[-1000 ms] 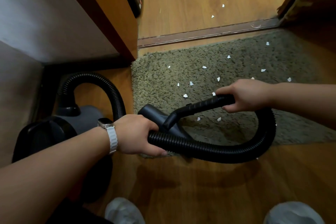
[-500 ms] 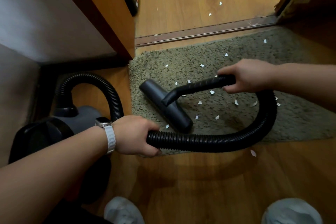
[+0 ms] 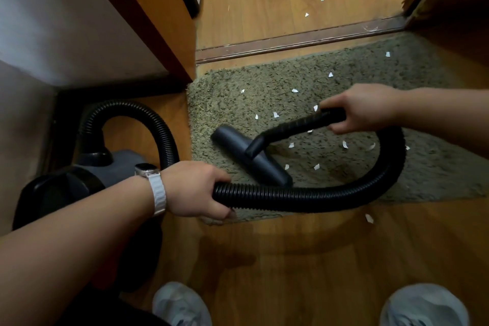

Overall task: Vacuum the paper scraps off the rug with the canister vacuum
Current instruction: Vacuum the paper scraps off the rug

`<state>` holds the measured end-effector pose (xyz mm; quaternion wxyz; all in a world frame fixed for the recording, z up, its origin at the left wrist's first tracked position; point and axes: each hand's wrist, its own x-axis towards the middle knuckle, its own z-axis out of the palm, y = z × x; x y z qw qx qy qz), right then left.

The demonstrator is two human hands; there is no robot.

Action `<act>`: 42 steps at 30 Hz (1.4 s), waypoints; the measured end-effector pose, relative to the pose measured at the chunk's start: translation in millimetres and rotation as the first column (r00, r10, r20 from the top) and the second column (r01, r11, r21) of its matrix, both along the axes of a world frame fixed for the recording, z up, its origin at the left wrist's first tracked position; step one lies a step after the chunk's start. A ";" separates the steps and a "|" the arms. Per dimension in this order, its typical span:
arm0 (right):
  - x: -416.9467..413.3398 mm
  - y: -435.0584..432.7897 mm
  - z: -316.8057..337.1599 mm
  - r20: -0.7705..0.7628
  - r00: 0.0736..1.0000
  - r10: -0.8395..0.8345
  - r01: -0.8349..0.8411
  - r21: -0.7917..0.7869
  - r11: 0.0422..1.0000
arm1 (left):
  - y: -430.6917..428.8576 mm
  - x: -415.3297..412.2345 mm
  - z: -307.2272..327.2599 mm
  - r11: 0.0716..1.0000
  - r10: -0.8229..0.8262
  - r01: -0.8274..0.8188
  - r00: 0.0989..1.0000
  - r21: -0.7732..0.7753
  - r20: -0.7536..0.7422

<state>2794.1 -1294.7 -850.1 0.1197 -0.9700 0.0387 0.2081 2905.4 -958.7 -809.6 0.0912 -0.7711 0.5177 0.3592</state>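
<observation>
A shaggy olive rug (image 3: 291, 82) lies on the wooden floor, dotted with several small white paper scraps (image 3: 344, 144). The dark floor nozzle (image 3: 238, 148) sits flat on the rug's left part. My right hand (image 3: 365, 111) grips the black wand handle (image 3: 304, 124) above the rug. My left hand (image 3: 195, 188), with a white watch on the wrist, grips the ribbed black hose (image 3: 330, 194) at the rug's near edge. The hose loops back to the grey and black canister vacuum (image 3: 79, 180) on the floor at the left.
A wooden cabinet side (image 3: 148, 8) stands at the left above the canister. A metal door threshold (image 3: 291, 40) runs behind the rug, with more scraps (image 3: 307, 15) on the floor beyond. One scrap (image 3: 369, 218) lies on bare floor near the hose. My two shoes (image 3: 180, 304) are at the bottom.
The nozzle moved from the rug's near edge up onto the rug, away from me. My right hand carried the wand handle forward. My left hand kept its grip on the hose.
</observation>
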 end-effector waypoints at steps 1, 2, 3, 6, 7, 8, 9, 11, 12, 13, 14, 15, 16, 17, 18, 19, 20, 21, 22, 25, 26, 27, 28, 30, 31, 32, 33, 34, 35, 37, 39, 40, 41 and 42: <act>1.0 -4.8 3.3 0.004 0.999 -0.033 0.033 -0.004 0.999 | -1.2 0.8 0.4 1.000 0.005 -0.005 1.000 -0.002 -0.001; 1.5 -8.1 5.6 0.007 0.999 -0.049 0.049 -0.012 0.999 | -2.1 0.6 0.8 1.000 0.005 -0.005 1.000 -0.003 -0.002; 1.8 -9.0 6.1 0.007 0.999 -0.050 0.050 -0.023 0.998 | -2.2 0.0 0.5 1.000 0.000 0.000 1.000 -0.002 0.000; 1.1 -1.1 2.3 0.024 1.000 -0.010 0.011 -0.023 1.000 | -1.4 -1.9 0.2 0.999 -0.030 0.030 0.999 0.011 0.012; 0.2 2.8 -0.7 0.027 1.000 0.015 -0.015 -0.019 1.000 | -0.9 -1.9 0.1 0.999 -0.038 0.038 0.999 0.018 0.015; -0.7 7.5 -3.5 0.025 0.999 0.042 -0.041 -0.013 0.999 | -0.6 -1.7 0.1 0.999 -0.046 0.045 0.999 0.025 0.018; -1.1 12.0 -6.6 0.023 0.997 0.070 -0.070 -0.009 0.998 | 0.2 -1.5 -0.5 0.998 -0.053 0.053 0.998 0.030 0.021; -1.2 20.4 -11.4 0.034 0.990 0.139 -0.140 0.002 0.990 | 1.9 -1.9 -2.1 0.997 -0.064 0.062 0.998 0.042 0.024; -1.2 23.6 -12.6 0.034 0.984 0.174 -0.174 0.003 0.985 | 2.4 -2.0 -3.0 0.997 -0.066 0.064 0.998 0.049 0.022; -1.0 25.9 -13.7 0.030 0.980 0.198 -0.198 0.001 0.980 | 2.7 -1.9 -3.8 0.996 -0.065 0.064 0.998 0.054 0.019; -0.9 26.7 -14.1 0.030 0.978 0.207 -0.207 -0.001 0.978 | 2.6 -1.8 -4.1 0.996 -0.062 0.061 0.998 0.058 0.018; -0.7 26.1 -14.0 0.034 0.978 0.205 -0.205 -0.004 0.979 | 2.3 -1.4 -4.5 0.997 -0.058 0.056 0.998 0.058 0.020; -0.4 24.7 -13.5 0.037 0.980 0.194 -0.194 -0.008 0.981 | 2.0 -1.3 -4.3 0.997 -0.053 0.051 0.998 0.054 0.025; -0.2 22.8 -12.7 0.038 0.983 0.179 -0.179 -0.008 0.984 | 1.4 -1.1 -4.3 0.998 -0.050 0.048 0.998 0.048 0.032; -0.2 21.1 -11.6 0.036 0.986 0.163 -0.163 -0.003 0.987 | 1.0 -1.0 -3.9 0.998 -0.049 0.048 0.998 0.042 0.039; -0.4 18.7 -10.9 0.032 0.989 0.146 -0.146 0.003 0.989 | 0.8 -0.6 -3.7 0.998 -0.051 0.049 0.998 0.037 0.043; -1.1 16.6 -10.0 0.031 0.991 0.127 -0.127 0.006 0.992 | 0.1 -0.5 -3.0 0.998 -0.053 0.051 0.998 0.032 0.046; -2.1 13.7 -9.6 0.033 0.994 0.104 -0.104 0.005 0.995 | -0.5 -0.3 -2.7 0.998 -0.053 0.051 0.997 0.029 0.048; -3.5 10.4 -9.1 0.036 0.996 0.076 -0.076 0.000 0.997 | -1.6 0.0 -2.2 0.998 -0.052 0.051 0.997 0.025 0.050; -8.3 -0.1 -5.9 0.024 0.999 -0.031 0.031 -0.007 0.999 | -5.7 0.2 -2.5 0.999 -0.054 0.053 0.997 0.007 0.063; -10.0 -3.1 -4.1 0.022 0.998 -0.066 0.066 -0.002 0.998 | -7.3 0.1 -2.7 0.998 -0.055 0.055 0.996 0.002 0.068; -11.8 -5.9 -2.0 0.023 0.995 -0.100 0.100 0.003 0.995 | -9.3 0.6 -3.7 0.998 -0.059 0.059 0.995 -0.001 0.075; -13.8 -8.6 0.1 0.025 0.991 -0.133 0.133 0.003 0.991 | -11.8 1.0 -4.1 0.998 -0.064 0.064 0.995 -0.003 0.079; -18.6 -12.6 3.4 0.031 0.982 -0.185 0.185 -0.015 0.983 | -18.7 2.2 -4.2 0.997 -0.072 0.072 0.995 0.000 0.063; -21.7 -14.0 4.6 0.036 0.980 -0.195 0.196 -0.025 0.980 | -23.1 2.7 -4.1 0.997 -0.072 0.073 0.996 -0.001 0.048; -24.9 -14.5 5.2 0.035 0.979 -0.199 0.200 -0.030 0.979 | -27.9 2.9 -3.8 0.997 -0.074 0.074 0.997 -0.007 0.037; -28.6 -14.4 5.6 0.030 0.979 -0.203 0.204 -0.032 0.978 | -32.2 2.9 -4.4 0.997 -0.078 0.079 0.996 -0.017 0.031; -33.0 -14.1 5.9 0.026 0.977 -0.210 0.211 -0.030 0.977 | -36.1 2.3 -5.7 0.996 -0.084 0.085 0.996 -0.024 0.025; -37.8 -13.9 5.6 0.027 0.975 -0.219 0.220 -0.025 0.975 | -39.5 0.8 -8.1 0.995 -0.096 0.097 0.995 -0.028 0.014; -47.1 -13.9 5.4 0.037 0.969 -0.244 0.244 -0.012 0.970 | -45.5 -2.7 -15.2 0.990 -0.140 0.140 0.990 -0.031 0.005; -55.5 -13.1 5.8 0.045 0.960 -0.276 0.277 -0.019 0.961 | -52.4 -4.9 -23.4 0.983 -0.181 0.182 0.983 -0.027 0.012; -59.4 -11.7 6.9 0.045 0.954 -0.295 0.297 -0.028 0.955 | -56.0 -5.4 -27.0 0.981 -0.190 0.190 0.982 -0.026 0.008; -63.2 -10.1 8.3 0.046 0.948 -0.315 0.316 -0.034 0.948 | -59.5 -5.6 -30.3 0.982 -0.190 0.190 0.982 -0.022 -0.007; -66.8 -8.5 10.1 0.048 0.942 -0.333 0.335 -0.035 0.942 | -62.6 -5.9 -32.7 0.982 -0.190 0.189 0.981 -0.016 -0.026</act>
